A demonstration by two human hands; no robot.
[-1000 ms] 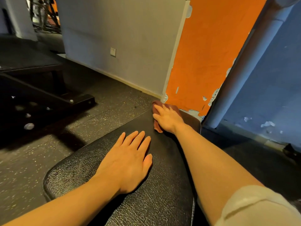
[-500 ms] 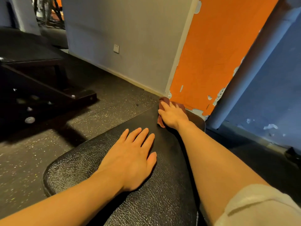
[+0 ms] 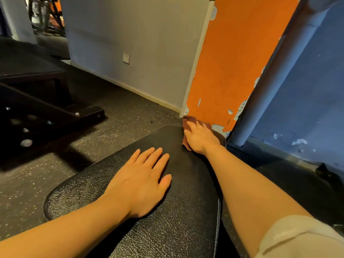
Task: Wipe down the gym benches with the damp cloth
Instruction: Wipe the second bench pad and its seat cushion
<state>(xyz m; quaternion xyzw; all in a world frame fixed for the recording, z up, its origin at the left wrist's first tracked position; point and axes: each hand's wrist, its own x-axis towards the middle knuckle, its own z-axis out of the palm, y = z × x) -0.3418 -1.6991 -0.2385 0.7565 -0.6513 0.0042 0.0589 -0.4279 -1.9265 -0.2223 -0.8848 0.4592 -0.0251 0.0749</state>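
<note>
A black padded bench (image 3: 167,220) with a cracked, grainy cover runs from the near edge of the view away toward an orange wall panel (image 3: 232,62) with flaking paint. The left hand (image 3: 137,185) lies flat, palm down, on the middle of the bench pad; its fingers (image 3: 147,155) are straight and only slightly spread, the thumb lying alongside, and it holds nothing.

The right hand (image 3: 200,136) reaches to the far end of the bench, at its far right corner, and presses down on a reddish-brown cloth (image 3: 188,121). The cloth lies between palm and pad, showing beyond the fingertips at the far edge and along the thumb side of the hand. The fingers lie stretched over the cloth, close together; whether their tips curl over the far edge cannot be told. A pale sleeve (image 3: 297,237) covers the right upper arm at the near right corner of the view.

Left of the bench, on the dark speckled floor (image 3: 46,174), stands another black bench frame (image 3: 46,101) with bolts showing. A white pipe (image 3: 279,71) runs up beside the orange panel, with a blue wall (image 3: 307,99) to its right and a grey wall with a socket (image 3: 126,58) to the left.
</note>
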